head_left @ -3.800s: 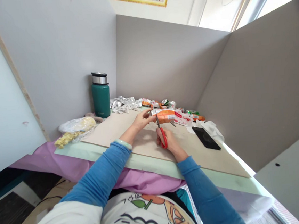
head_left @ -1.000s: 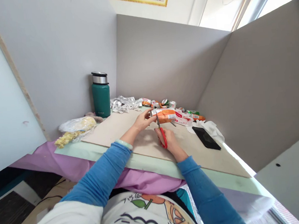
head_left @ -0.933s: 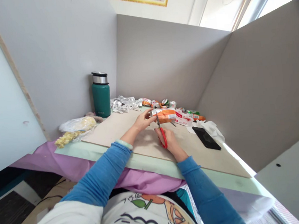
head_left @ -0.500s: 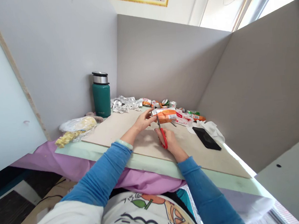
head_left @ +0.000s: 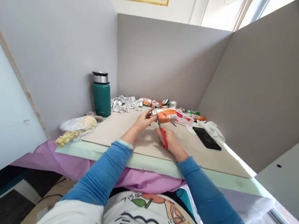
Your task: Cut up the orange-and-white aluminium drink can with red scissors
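While left fingers (head_left: pixel 152 119) clasp an orange can (head_left: pixel 167 115) by one end, right fingers (head_left: pixel 158 132) grip scissors (head_left: pixel 162 131)

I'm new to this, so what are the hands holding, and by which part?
Left hand: an orange can, by its left end. Right hand: scissors, by the red handles.

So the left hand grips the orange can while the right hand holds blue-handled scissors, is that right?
Not quite: in the head view, the scissors are red-handled. The left hand does grip the orange can, and the right hand holds the scissors.
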`<state>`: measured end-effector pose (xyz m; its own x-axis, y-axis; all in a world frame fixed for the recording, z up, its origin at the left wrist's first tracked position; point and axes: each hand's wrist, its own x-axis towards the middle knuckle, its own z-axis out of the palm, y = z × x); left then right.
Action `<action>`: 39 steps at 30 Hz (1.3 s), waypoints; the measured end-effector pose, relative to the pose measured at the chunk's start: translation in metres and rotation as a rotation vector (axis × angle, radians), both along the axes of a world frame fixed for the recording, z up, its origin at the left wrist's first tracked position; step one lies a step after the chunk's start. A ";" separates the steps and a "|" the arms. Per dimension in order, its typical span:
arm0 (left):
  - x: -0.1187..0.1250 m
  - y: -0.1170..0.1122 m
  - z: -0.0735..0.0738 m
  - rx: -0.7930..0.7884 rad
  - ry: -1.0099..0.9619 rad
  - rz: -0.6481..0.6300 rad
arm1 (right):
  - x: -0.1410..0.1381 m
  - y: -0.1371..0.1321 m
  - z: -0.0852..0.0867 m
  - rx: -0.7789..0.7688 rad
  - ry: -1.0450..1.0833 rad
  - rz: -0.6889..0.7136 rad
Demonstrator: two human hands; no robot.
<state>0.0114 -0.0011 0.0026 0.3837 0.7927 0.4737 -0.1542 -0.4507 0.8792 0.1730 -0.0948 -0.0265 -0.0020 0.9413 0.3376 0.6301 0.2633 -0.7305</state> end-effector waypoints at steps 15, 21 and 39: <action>0.000 -0.002 0.002 -0.002 0.028 0.014 | 0.000 0.000 0.002 -0.001 -0.013 -0.007; 0.000 -0.002 0.001 0.000 0.034 0.018 | -0.001 -0.002 0.002 -0.002 0.001 -0.002; -0.002 0.004 -0.003 0.062 0.049 0.126 | -0.003 -0.003 0.008 -0.005 -0.064 -0.088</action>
